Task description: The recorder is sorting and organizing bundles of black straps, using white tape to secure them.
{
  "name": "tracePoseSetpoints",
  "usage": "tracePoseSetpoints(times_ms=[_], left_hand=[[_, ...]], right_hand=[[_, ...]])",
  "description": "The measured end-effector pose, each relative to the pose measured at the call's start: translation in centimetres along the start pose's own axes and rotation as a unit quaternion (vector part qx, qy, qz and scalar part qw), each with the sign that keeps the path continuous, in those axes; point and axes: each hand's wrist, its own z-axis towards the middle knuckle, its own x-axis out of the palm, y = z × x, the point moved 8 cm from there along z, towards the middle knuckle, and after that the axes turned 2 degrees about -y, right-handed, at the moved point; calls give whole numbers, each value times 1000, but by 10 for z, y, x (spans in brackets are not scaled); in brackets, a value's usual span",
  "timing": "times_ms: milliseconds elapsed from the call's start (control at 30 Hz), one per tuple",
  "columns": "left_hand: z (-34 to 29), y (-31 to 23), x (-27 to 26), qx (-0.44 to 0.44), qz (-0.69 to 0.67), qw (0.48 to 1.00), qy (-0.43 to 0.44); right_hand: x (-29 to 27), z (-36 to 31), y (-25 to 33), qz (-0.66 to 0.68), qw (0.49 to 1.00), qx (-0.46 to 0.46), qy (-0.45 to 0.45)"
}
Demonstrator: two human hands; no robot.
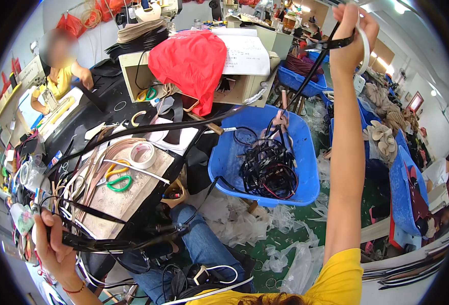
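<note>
Right hand (357, 40) raised high at arm's length, the person in the yellow shirt grips a black strip (313, 68) in curled fingers, a pale band (365, 48) looping beside the palm. That strip slants down to a blue plastic tub (306, 147), where a tangle of black strips (269, 170) lies in coils. Low on the other side, the left hand (56, 249) curls its fingers round one end of a bundle of glossy black strips (102, 244), which stretches across above the person's jeans (201, 241).

Near that hand, a worn pale board (105, 216) rests on the black-covered worktable, carrying beige strips, a roll of white tape (148, 162) and scissors with yellow and green handles (110, 176). Just beyond, a red plastic bag (186, 63) drapes over a beige box, beside open written pages (244, 53). Crumpled clear plastic (234, 221) litters the green floor around the tub. Farther left, a co-worker in yellow (59, 81) sits by a sewing machine (62, 109).
</note>
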Motion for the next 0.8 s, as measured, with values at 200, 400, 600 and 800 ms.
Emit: tracePoseSetpoints(times_ms=[200, 400, 600, 800], left_hand=[[17, 40, 39, -64, -49, 996, 46], [55, 88, 123, -97, 199, 974, 49], [44, 54, 62, 56, 278, 959, -24], [11, -103, -7, 132, -138, 971, 143]], right_hand=[[56, -98, 74, -57, 962, 51, 263], [46, -169, 258, 82, 914, -234, 321], [79, -208, 135, 1, 886, 13, 464], [8, -314, -148, -153, 779, 359, 491]])
